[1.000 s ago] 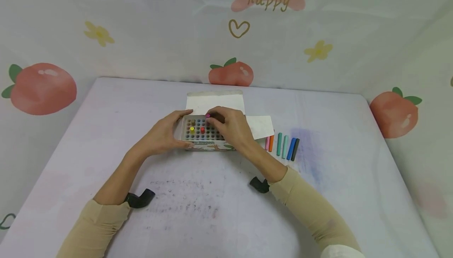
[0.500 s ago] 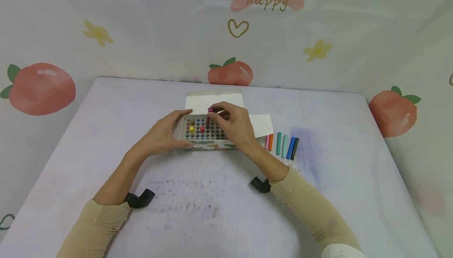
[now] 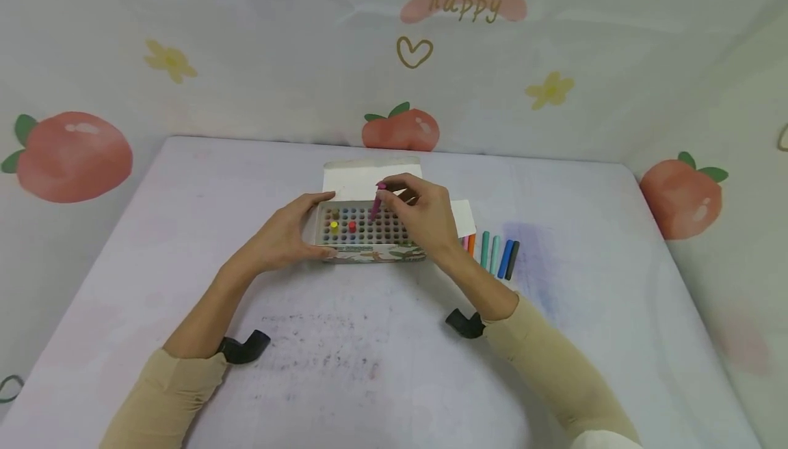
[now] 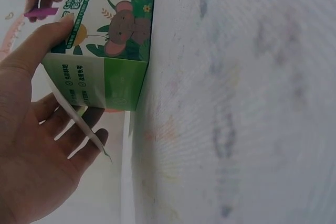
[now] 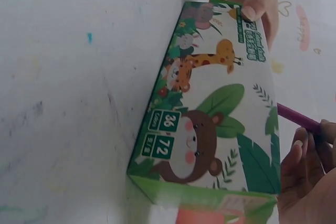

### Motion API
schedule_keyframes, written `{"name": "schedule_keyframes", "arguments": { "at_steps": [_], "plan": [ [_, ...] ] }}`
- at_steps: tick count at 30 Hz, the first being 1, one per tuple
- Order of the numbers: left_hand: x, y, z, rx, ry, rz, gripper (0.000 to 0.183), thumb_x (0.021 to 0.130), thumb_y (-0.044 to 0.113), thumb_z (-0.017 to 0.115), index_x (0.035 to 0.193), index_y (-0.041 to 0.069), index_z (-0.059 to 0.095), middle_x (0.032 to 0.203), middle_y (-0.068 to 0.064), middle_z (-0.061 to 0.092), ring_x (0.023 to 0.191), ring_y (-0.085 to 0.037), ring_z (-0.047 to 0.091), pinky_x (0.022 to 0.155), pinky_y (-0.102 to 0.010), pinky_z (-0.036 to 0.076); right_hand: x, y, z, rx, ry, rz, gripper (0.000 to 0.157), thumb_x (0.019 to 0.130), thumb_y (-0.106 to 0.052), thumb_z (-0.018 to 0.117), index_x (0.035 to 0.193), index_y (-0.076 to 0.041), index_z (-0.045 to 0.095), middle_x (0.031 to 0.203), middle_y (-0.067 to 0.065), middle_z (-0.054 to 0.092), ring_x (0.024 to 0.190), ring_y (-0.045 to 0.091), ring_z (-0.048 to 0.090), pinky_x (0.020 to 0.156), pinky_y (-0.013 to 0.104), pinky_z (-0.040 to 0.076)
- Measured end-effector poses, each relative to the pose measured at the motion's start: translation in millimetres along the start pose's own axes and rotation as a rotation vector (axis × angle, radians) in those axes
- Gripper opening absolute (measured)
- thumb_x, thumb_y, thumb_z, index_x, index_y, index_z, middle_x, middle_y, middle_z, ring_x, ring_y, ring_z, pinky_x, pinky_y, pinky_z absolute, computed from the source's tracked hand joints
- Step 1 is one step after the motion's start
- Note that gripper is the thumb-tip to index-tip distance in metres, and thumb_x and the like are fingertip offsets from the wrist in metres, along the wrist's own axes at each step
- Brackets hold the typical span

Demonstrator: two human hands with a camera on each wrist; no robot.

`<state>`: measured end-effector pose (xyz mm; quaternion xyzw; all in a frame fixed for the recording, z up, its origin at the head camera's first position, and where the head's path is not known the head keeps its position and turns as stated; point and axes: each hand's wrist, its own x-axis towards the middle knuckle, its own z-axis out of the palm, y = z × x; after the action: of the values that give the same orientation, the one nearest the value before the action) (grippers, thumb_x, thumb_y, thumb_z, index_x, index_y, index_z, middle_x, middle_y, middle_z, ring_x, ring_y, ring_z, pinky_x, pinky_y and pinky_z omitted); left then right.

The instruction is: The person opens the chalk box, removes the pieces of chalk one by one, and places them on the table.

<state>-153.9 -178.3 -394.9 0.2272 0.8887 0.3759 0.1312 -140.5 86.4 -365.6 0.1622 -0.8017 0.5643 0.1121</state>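
Note:
My right hand [image 3: 427, 215] pinches a magenta chalk stick [image 3: 375, 207] between thumb and fingers. The stick slants down, its lower end at the holes of the chalk box [image 3: 375, 253]; whether that end is inside a hole I cannot tell. My left hand [image 3: 288, 231] grips the box's left end, thumb on the front, fingers toward the back. A yellow chalk [image 3: 334, 226], a red chalk [image 3: 352, 227] and a dull olive one [image 3: 335, 214] stand in the holes. In the right wrist view the box's printed front [image 5: 210, 103] shows animals, and the magenta stick [image 5: 299, 117] reaches past its top edge.
Behind the box its white lid flap [image 3: 363, 178] lies folded back; a side flap [image 3: 463, 217] sticks out right. Several loose chalks, among them a blue one [image 3: 505, 259], lie right of the box. Smudges mark the white table [image 3: 320, 394]. A printed cloth hangs behind.
My right hand has risen and shifted right with the magenta chalk, so more of the stick shows above the holes. My left hand stays on the box.

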Motion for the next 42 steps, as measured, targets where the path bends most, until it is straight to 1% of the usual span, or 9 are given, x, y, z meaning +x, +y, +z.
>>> {"name": "schedule_keyframes", "arguments": {
  "at_steps": [4,7,11,16,21,28,33,39,42],
  "plan": [
    [0.3,0.3,1.5,0.005,-0.001,0.001,0.102,0.073,0.025,0.09,0.156,0.014,0.031,0.152,-0.015,0.039,0.141,-0.035,0.035,0.112,-0.057,0.03,-2.3,-0.8,-10.3,0.004,0.043,0.034,0.016,0.093,-0.016,0.072,0.105,-0.006,0.075,0.094,0.006,0.073,0.075,0.026,0.066,0.063,0.024,0.05],
    [-0.9,-0.4,1.5,0.012,0.001,-0.012,0.103,0.073,0.026,0.09,0.156,0.014,0.031,0.153,-0.015,0.038,0.142,-0.035,0.032,0.112,-0.057,0.029,-3.7,-1.5,-16.8,0.0,0.059,0.034,0.016,0.093,-0.015,0.072,0.105,-0.005,0.075,0.092,0.006,0.073,0.075,0.027,0.066,0.061,0.022,0.049],
    [-1.6,-1.4,1.4,0.005,0.006,-0.015,0.104,0.072,0.026,0.091,0.156,0.014,0.031,0.153,-0.015,0.038,0.142,-0.035,0.033,0.113,-0.057,0.029,-6.8,-2.5,-26.7,0.002,0.078,0.035,0.016,0.092,-0.014,0.073,0.103,-0.003,0.075,0.091,0.007,0.073,0.073,0.026,0.064,0.06,0.022,0.048],
    [-2.0,-0.7,0.7,0.005,0.007,-0.018,0.104,0.072,0.026,0.091,0.156,0.014,0.031,0.153,-0.015,0.038,0.141,-0.034,0.034,0.112,-0.056,0.03,-12.7,-3.0,-39.3,0.011,0.094,0.098,0.019,0.091,-0.018,0.074,0.105,-0.005,0.077,0.088,0.008,0.073,0.07,0.026,0.061,0.059,0.022,0.044],
    [-0.9,0.1,0.6,0.004,0.004,-0.014,0.103,0.072,0.028,0.091,0.156,0.015,0.031,0.152,-0.014,0.039,0.141,-0.033,0.035,0.112,-0.056,0.029,-18.9,-3.7,-51.7,0.03,0.098,0.131,0.021,0.091,-0.016,0.074,0.107,-0.004,0.076,0.089,0.012,0.073,0.072,0.03,0.062,0.065,0.022,0.049],
    [-0.3,-0.9,2.6,-0.007,0.0,-0.01,0.103,0.073,0.027,0.09,0.156,0.014,0.031,0.151,-0.014,0.04,0.141,-0.034,0.034,0.112,-0.057,0.029,-31.6,0.4,-73.4,-0.019,0.108,0.164,0.023,0.092,-0.018,0.073,0.11,-0.004,0.075,0.093,0.012,0.073,0.077,0.025,0.067,0.068,0.021,0.052],
    [-0.5,-1.1,3.4,-0.007,-0.002,-0.006,0.103,0.073,0.027,0.09,0.156,0.013,0.031,0.15,-0.015,0.041,0.14,-0.034,0.036,0.112,-0.057,0.03,-43.1,6.0,-90.7,-0.032,0.125,0.183,0.025,0.093,-0.016,0.071,0.112,0.0,0.073,0.097,0.013,0.073,0.078,0.019,0.07,0.069,0.025,0.057],
    [-0.1,0.0,2.2,0.002,-0.001,-0.008,0.103,0.073,0.027,0.09,0.156,0.013,0.03,0.149,-0.015,0.042,0.139,-0.034,0.037,0.111,-0.056,0.03,-52.7,11.1,-106.8,0.0,0.146,0.204,0.027,0.094,-0.015,0.07,0.113,0.004,0.071,0.102,0.013,0.072,0.079,0.025,0.072,0.068,0.029,0.059],
    [-0.4,0.0,1.6,0.007,0.0,-0.013,0.103,0.073,0.028,0.09,0.156,0.013,0.03,0.149,-0.015,0.042,0.139,-0.034,0.037,0.111,-0.057,0.03,-55.7,12.3,-112.6,-0.023,0.152,0.217,0.027,0.095,-0.016,0.068,0.114,0.003,0.071,0.102,0.011,0.072,0.079,0.024,0.071,0.069,0.027,0.058]
  ]
}}
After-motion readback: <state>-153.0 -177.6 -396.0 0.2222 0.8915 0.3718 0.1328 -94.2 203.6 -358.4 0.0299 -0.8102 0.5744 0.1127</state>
